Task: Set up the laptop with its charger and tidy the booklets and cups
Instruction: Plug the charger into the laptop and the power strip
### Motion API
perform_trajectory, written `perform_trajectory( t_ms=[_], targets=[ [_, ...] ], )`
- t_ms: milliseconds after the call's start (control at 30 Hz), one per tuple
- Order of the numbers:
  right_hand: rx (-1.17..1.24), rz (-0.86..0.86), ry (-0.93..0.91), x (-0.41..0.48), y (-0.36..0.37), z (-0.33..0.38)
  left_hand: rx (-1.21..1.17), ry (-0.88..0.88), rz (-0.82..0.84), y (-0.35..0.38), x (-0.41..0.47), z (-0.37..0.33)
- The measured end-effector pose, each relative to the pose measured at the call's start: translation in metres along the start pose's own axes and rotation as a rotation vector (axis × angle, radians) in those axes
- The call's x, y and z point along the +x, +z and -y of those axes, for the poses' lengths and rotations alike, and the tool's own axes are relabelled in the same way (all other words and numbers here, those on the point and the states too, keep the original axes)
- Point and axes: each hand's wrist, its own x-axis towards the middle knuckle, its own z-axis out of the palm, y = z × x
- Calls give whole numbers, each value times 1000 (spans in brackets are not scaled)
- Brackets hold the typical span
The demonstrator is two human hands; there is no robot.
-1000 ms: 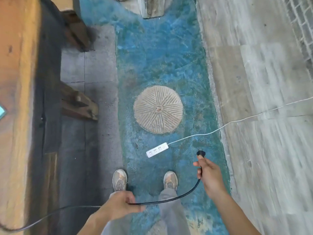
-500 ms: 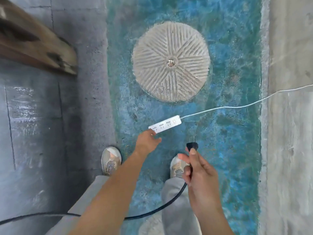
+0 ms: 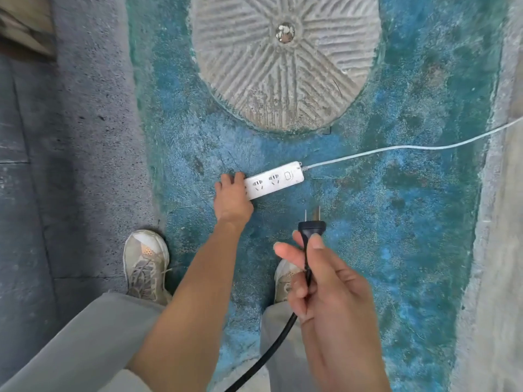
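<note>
Blue-green floor (image 3: 396, 222) lies underfoot. At frame centre, the left hand (image 3: 232, 198) has its fingers (image 3: 235, 178) curled round the left end of a white power strip (image 3: 274, 180). Lower right, the right hand (image 3: 325, 292) pinches the black charger cable (image 3: 307, 264) just under its plug (image 3: 311, 226), prongs pointing up-frame, near the strip but apart.

Left hand (image 3: 232, 198) outstretched, seemingly curled; right hand (image 3: 325, 284) pinched.

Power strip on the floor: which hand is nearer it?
Left. The left hand touches the power strip at the end away from its cord; the right hand, holding the black plug, is apart from it, closer to the person.
</note>
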Motion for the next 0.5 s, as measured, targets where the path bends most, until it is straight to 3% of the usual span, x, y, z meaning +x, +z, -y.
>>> perform_trajectory(
  t_ms=[133, 333, 500],
  targets=[
    [-19, 20, -2, -3, -5, -1, -85, 68, -4, -5, -14, 2],
    [66, 67, -24, -35, 0, 26, -565, -3, 125, -53, -55, -6],
    [-64, 140, -145, -73, 1, 56, -898, 6, 172, -113, -98, -27]
  ],
)
